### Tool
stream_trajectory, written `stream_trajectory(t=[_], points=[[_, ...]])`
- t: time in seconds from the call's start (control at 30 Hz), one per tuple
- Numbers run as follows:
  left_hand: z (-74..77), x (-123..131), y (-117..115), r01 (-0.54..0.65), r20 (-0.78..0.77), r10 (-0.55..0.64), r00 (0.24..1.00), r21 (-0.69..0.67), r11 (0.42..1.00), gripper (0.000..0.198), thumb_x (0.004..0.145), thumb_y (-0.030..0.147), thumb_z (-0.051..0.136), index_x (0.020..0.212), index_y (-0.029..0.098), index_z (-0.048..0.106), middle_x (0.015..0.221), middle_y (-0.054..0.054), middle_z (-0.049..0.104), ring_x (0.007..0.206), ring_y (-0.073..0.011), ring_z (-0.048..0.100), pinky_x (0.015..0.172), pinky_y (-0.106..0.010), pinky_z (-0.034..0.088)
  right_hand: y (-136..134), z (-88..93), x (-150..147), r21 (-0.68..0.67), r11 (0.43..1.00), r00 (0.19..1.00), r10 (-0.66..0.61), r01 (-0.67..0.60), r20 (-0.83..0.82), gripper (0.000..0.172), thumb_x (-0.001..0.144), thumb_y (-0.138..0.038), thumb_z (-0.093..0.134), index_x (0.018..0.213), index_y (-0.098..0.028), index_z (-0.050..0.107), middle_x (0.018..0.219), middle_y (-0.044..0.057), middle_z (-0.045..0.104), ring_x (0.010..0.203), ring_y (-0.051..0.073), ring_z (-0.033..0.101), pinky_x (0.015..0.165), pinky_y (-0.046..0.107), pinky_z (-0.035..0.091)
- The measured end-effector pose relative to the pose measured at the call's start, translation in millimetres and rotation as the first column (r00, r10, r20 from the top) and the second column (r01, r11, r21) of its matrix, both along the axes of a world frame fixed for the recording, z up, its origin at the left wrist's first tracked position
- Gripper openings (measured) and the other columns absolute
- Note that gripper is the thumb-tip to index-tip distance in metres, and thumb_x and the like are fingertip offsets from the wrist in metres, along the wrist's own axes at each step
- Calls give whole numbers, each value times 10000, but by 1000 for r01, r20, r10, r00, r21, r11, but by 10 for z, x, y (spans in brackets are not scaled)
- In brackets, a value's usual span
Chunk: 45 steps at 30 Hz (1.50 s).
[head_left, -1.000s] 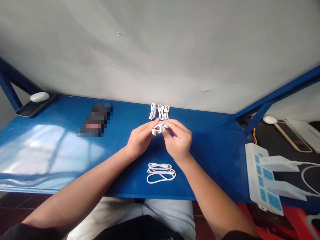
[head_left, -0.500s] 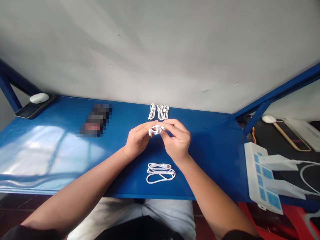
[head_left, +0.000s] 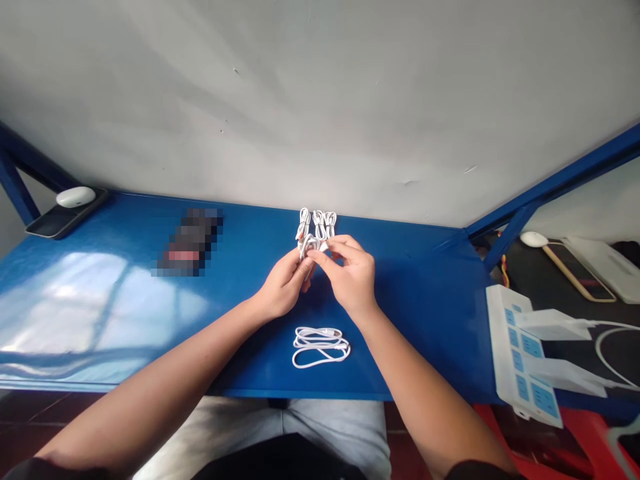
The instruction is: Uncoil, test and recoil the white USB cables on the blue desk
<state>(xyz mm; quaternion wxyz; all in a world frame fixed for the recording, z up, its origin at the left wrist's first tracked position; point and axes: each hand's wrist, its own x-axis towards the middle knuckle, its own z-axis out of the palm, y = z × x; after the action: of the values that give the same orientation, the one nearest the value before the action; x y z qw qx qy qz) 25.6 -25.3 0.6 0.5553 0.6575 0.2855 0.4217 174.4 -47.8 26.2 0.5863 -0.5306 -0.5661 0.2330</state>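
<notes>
A white charging cable (head_left: 310, 245), gathered into a coil, is held up above the table between my two hands. My left hand (head_left: 284, 283) closes round its lower left side, thumb pressed along the loops. With thumb and fingertips, my right hand (head_left: 353, 275) pinches the cable's right side. Part of the coil is hidden by my fingers. Just behind it lie three bundled white cables (head_left: 325, 224) in a row near the wall. Closer to me, a loosely looped white cable (head_left: 321, 347) lies flat on the blue table (head_left: 420, 333).
To the left lies a blurred dark object (head_left: 189, 243). A black tray-like item (head_left: 65, 217) with a white mouse-shaped thing (head_left: 76, 197) sits at the far left. On the right stands a white power strip (head_left: 520, 353) with adapters plugged in. A grey wall (head_left: 320, 120) closes off the back.
Both hands have turned the coiled cable, so its loops now stand more upright. The left hand has rolled over with its thumb in front; the right fingertips have shifted on the coil.
</notes>
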Motion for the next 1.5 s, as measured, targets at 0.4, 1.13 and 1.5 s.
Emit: stream_trajectory(t=[0.4,1.13,1.5], points=[[228,-24,-24,393,283,-276,918,-578,715,266,955,387,584,865,213,404,743,42,368,567,-77,379,447,-160,298,111,-24,122,-337,787,794,294,-517,-532,453,787,-461,816,1152,-207,726,1176,102,758,1101,227,702,997,389,550],[360,-128,23,477,238,-488,840,-753,453,374,944,506,506,746,220,367,596,71,238,431,-51,138,311,-126,118,49,20,109,-133,952,961,273,-276,-35,414,882,-550,667,683,-195,591,612,-31,525,575,108,468,557,252,403],[344,-125,12,471,114,-530,840,-638,609,370,982,564,475,879,208,473,641,60,308,455,-60,202,372,-173,148,41,76,216,-57,977,905,213,-206,367,401,976,-458,518,666,-211,577,529,-37,516,511,105,428,553,247,362]])
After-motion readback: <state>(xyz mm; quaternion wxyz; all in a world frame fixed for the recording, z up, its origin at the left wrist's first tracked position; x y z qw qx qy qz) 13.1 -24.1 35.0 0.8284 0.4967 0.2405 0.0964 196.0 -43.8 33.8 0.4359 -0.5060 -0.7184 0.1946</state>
